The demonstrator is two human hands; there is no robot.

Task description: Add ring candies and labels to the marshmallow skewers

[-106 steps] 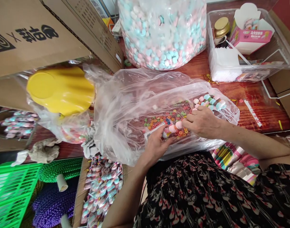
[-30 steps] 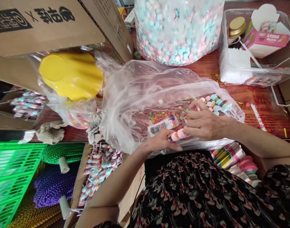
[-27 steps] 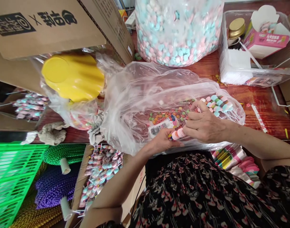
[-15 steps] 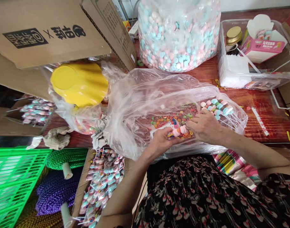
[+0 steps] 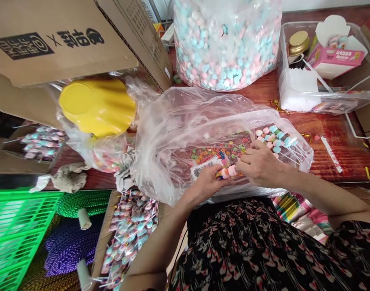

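My left hand (image 5: 209, 180) is closed round a wrapped candy skewer (image 5: 227, 172) with pink pieces. At the skewer's right end, the fingers of my right hand (image 5: 256, 161) are pinched together on its wrapper. Both hands are over a crumpled clear plastic bag (image 5: 178, 117) on the red-brown table. Beneath them lie many orange, green and red ring candies (image 5: 209, 153) and a printed packet (image 5: 203, 167). Several pink, white and blue candy skewers (image 5: 278, 137) on white sticks rest just beyond my right hand.
A big bag of pastel candies (image 5: 227, 48) stands at the back. Left are a cardboard box (image 5: 66, 40) and a yellow bowl (image 5: 96, 105); a clear bin (image 5: 330, 97) is at right. Below left are a green basket (image 5: 17, 230) and a box of wrapped skewers (image 5: 133, 230).
The view has shifted slightly. My left hand has slid a little lower left relative to the packet, showing more of its printed code. Both hands still grip the same skewer.
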